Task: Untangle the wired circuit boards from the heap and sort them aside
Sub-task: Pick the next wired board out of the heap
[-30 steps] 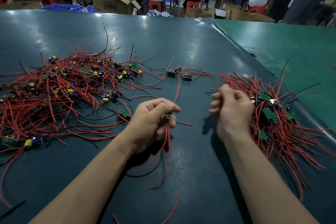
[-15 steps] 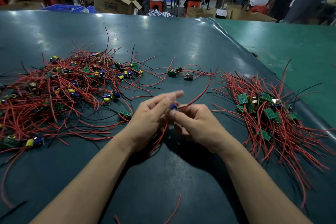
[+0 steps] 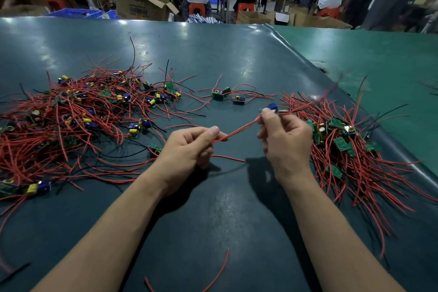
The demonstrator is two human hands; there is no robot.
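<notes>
A big tangled heap (image 3: 71,121) of small circuit boards with red and black wires covers the table's left side. A sorted pile (image 3: 343,149) of green boards with red wires lies at the right. My right hand (image 3: 284,140) pinches one small board (image 3: 272,108) with a blue part, raised above the table just left of that pile. Its red wire (image 3: 239,129) runs taut down to my left hand (image 3: 189,147), which pinches the wire's other end between thumb and forefinger. Another wire from the board streaks blurred up to the right.
Two loose wired boards (image 3: 225,96) lie at mid-table behind my hands. Stray red wire pieces (image 3: 218,270) lie near the front edge. The dark mat (image 3: 213,208) ends in a raised fold at the right. People sit at benches behind cardboard boxes (image 3: 139,7).
My hands, together over the board half a second ago, have pulled apart. The right hand has carried the board up and right toward the sorted pile, stretching its red wire from the left hand.
</notes>
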